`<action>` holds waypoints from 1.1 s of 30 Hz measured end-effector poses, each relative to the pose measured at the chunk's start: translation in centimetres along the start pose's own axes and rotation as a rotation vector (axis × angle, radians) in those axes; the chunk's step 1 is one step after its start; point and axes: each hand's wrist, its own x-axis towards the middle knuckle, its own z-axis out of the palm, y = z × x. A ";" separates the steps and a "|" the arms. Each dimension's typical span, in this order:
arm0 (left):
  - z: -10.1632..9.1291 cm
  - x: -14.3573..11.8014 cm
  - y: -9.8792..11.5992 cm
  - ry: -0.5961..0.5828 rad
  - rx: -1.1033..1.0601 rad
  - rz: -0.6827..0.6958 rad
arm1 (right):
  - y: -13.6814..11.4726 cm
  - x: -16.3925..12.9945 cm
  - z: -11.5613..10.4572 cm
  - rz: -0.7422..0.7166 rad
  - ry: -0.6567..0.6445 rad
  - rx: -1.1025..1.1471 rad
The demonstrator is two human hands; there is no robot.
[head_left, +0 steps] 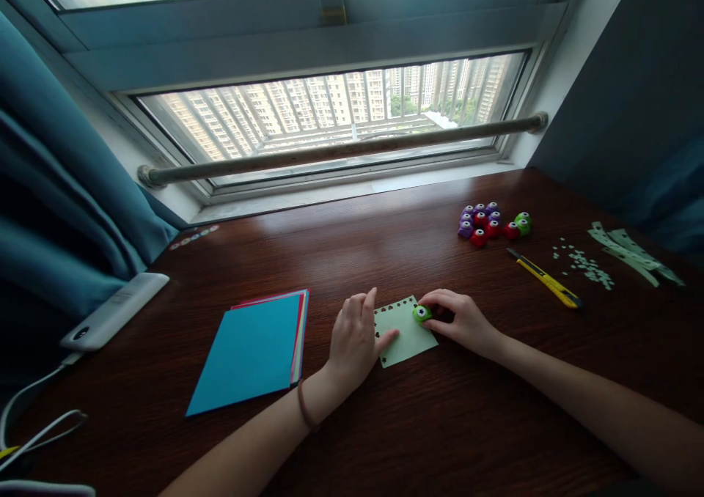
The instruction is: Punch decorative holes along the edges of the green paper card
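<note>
A small pale green sheet of paper lies on the dark wooden table, with small holes punched along its top and left edges. My left hand rests flat on the sheet's left side, fingers apart. My right hand grips a small green paper punch set on the sheet's upper right corner.
A stack of coloured paper with a blue top sheet lies to the left. At the back right sit several purple, red and green punches, a yellow utility knife, punched scraps and green paper strips. A white device with a cable is far left.
</note>
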 end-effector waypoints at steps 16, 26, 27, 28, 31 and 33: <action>-2.5 1.5 3.0 -0.190 0.029 0.427 | -0.8 -1.1 0.3 -0.371 0.078 -0.493; -1.0 2.5 4.9 -0.258 0.146 0.585 | -0.4 -1.3 1.3 -0.523 -0.005 -0.848; -1.1 2.6 5.1 -0.270 0.179 0.617 | -0.3 -1.4 1.5 -0.536 -0.012 -0.894; -1.2 2.7 5.3 -0.282 0.212 0.650 | -0.1 -1.5 1.6 -0.541 -0.015 -0.935; -1.8 3.2 6.0 -0.315 0.290 0.710 | 0.2 -1.7 1.9 -0.533 -0.032 -1.005; -2.1 3.6 6.4 -0.340 0.306 0.710 | 0.2 -1.7 1.9 -0.532 -0.047 -1.012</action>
